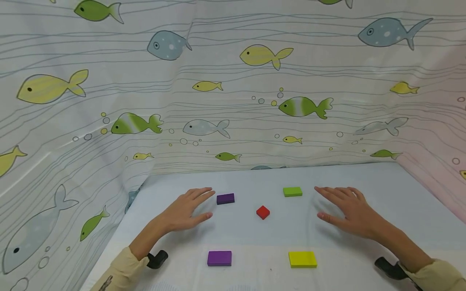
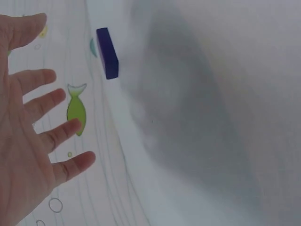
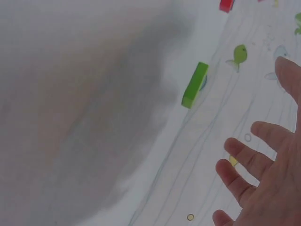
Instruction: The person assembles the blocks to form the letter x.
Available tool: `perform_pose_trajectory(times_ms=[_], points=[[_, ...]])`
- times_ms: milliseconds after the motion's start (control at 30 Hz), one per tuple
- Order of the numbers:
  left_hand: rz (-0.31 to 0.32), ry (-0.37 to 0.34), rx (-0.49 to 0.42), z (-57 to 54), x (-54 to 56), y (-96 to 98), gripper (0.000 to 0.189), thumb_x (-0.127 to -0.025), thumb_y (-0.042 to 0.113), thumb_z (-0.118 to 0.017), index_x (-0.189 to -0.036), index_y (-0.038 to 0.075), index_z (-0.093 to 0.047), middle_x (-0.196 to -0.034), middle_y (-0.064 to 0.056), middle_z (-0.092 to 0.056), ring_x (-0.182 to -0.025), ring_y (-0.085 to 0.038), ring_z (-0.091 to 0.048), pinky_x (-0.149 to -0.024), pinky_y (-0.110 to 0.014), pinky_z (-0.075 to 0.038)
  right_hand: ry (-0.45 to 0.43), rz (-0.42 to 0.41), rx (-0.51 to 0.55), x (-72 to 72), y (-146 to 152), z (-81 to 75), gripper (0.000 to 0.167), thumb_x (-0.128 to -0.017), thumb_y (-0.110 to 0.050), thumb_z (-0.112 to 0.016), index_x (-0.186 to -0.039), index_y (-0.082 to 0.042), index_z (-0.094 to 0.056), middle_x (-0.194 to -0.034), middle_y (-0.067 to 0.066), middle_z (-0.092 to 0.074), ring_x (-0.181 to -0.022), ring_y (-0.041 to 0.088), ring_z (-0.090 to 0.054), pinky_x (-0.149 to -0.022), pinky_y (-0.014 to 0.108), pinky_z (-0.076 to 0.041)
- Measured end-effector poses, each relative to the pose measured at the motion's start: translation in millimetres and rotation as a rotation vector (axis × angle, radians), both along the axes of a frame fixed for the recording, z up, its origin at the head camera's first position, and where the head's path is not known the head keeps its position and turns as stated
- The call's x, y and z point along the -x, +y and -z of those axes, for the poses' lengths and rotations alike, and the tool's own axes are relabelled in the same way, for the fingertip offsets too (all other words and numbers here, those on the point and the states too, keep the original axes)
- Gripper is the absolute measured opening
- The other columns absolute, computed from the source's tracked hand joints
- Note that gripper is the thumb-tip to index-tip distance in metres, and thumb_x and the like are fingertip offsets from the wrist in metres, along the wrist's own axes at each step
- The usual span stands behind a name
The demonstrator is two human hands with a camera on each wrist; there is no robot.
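Note:
My left hand (image 1: 185, 210) hovers over the left of the table with its fingers spread and nothing held. Just right of its fingertips lies a dark purple block (image 1: 225, 199), which the left wrist view also shows. On the other side, my right hand (image 1: 351, 212) hovers with fingers apart, empty too. A green block (image 1: 293, 192) lies to the left of its fingertips; the right wrist view has this green block (image 3: 194, 85) as well. Between the hands a red block (image 1: 263, 212) sits with a corner toward me. Nearer to me lie a purple block (image 1: 219, 258) and a yellow block (image 1: 303, 259).
A white cloth covers the table (image 1: 262, 234). Behind it and along the sides hangs a curtain (image 1: 225, 105) printed with fish and wavy lines. Black straps (image 1: 157, 259) show at both wrists, beside the beige sleeves (image 1: 121, 270).

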State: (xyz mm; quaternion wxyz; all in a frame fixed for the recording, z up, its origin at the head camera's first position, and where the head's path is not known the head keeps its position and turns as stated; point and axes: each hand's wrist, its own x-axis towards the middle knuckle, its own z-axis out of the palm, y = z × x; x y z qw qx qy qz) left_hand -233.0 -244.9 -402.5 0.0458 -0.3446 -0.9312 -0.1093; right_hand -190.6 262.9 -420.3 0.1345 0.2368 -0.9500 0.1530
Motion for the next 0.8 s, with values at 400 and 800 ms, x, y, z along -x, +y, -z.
perform_pose_trajectory(times_ms=[400,800], points=[[0.068,-0.077,-0.021,0.5,-2.6,14.1,0.069,-0.096,0.056,-0.051,-0.152,0.018,-0.039,-0.157,0.0,-0.035,-0.14,-0.024,-0.034,-0.105,-0.058,-0.034,0.004,-0.044,0.011,-8.7,-13,6.4,0.07,-0.089,-0.057,-0.064,-0.151,-0.032,-0.041,-0.138,0.005,-0.056,-0.123,0.031,-0.044,-0.099,0.065,-0.022],[0.086,-0.118,-0.023,-2.5,1.1,29.3,0.069,-0.096,0.058,-0.05,-0.153,0.021,-0.039,-0.156,0.005,-0.035,-0.14,-0.02,-0.035,-0.107,-0.053,-0.033,0.01,-0.075,-0.001,-13.8,-21,4.7,0.07,-0.089,-0.059,-0.063,-0.149,-0.032,-0.044,-0.138,0.001,-0.055,-0.123,0.027,-0.045,-0.1,0.063,-0.023]])
